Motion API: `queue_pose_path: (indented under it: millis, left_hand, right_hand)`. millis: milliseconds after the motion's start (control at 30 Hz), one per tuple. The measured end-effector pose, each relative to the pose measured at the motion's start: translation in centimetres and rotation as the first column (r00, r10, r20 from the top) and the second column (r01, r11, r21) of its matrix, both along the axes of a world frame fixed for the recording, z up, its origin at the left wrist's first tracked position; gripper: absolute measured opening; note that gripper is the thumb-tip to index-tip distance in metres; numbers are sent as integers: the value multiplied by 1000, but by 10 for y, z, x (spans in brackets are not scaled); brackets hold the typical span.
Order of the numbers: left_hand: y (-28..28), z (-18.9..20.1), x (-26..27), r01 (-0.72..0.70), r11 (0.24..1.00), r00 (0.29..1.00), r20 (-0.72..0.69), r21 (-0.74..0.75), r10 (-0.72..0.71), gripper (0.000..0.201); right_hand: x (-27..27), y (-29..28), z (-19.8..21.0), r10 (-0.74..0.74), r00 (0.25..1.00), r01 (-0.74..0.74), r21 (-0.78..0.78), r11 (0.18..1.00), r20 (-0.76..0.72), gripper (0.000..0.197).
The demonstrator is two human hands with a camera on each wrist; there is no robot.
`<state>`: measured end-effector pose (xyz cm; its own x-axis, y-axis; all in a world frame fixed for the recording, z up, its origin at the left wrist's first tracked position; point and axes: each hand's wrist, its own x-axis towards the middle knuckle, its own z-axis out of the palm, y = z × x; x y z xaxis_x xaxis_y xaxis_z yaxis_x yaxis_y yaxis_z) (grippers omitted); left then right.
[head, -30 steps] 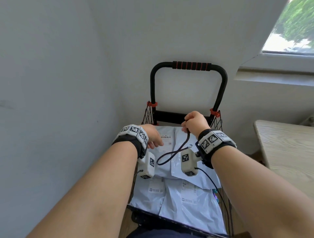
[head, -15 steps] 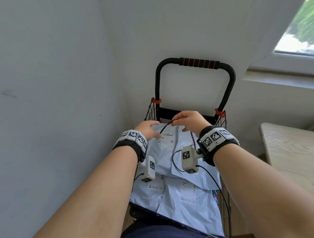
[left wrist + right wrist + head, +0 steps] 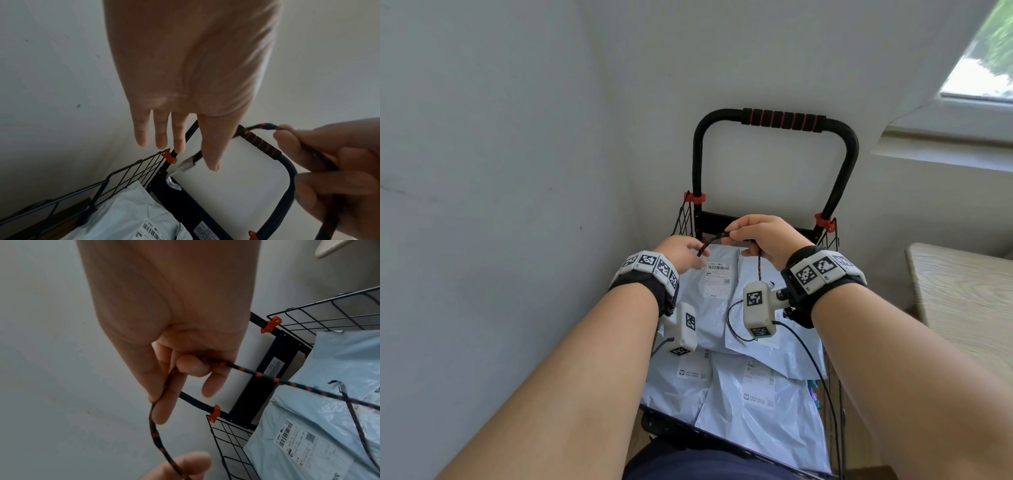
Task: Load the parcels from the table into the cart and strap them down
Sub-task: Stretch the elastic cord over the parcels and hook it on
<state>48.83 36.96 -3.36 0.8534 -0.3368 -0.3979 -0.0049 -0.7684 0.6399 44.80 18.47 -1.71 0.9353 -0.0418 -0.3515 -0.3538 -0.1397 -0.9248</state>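
Several grey-white parcels [image 3: 756, 404] lie flat in the black wire cart [image 3: 835, 192], which has a red-ringed handle. Both hands hover over its back bar. My right hand [image 3: 739, 240] grips a black-and-orange elastic cord [image 3: 714, 240], curling its fingers round it [image 3: 191, 366]. From there the cord runs left to my left hand [image 3: 697, 255], which pinches it near its end, the other fingers straight. The metal hook [image 3: 184, 166] sticks out just past that hand, beside the cart's left post. The cord's other hook [image 3: 337, 384] rests on a parcel.
A grey wall stands close on the left and behind the cart. A pale wooden table [image 3: 969, 301] is at the right, with a window sill [image 3: 945, 150] above it. The cart's mesh sides [image 3: 131, 173] rise on both sides of the parcels.
My left hand left the parcels and took the cord's hook end. My right hand lifted the cord toward the back bar, and the slack loop on the parcels shrank.
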Motion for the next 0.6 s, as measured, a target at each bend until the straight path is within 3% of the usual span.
queue_pose_path:
  millis: [100, 233, 333, 433, 600]
  left_hand:
    - [0, -1, 3, -4, 1000, 1000, -8, 24, 4, 15]
    - [11, -4, 10, -98, 995, 995, -15, 23, 98, 19]
    - [13, -3, 14, -120, 993, 992, -49, -7, 120, 18]
    - [10, -3, 15, -107, 994, 994, -31, -3, 107, 15]
    - [12, -18, 18, -75, 997, 996, -44, 25, 76, 12]
  right_hand:
    - [4, -3, -4, -62, 998, 61, -52, 997, -22, 10]
    - [4, -8, -18, -131, 990, 109, -311, 944, -52, 10]
    - [3, -3, -33, -20, 992, -33, -415, 909, -123, 11]
    - [3, 12, -39, 127, 982, -173, -399, 900, -139, 11]
    - [17, 37, -47, 176, 980, -197, -410, 891, -89, 11]
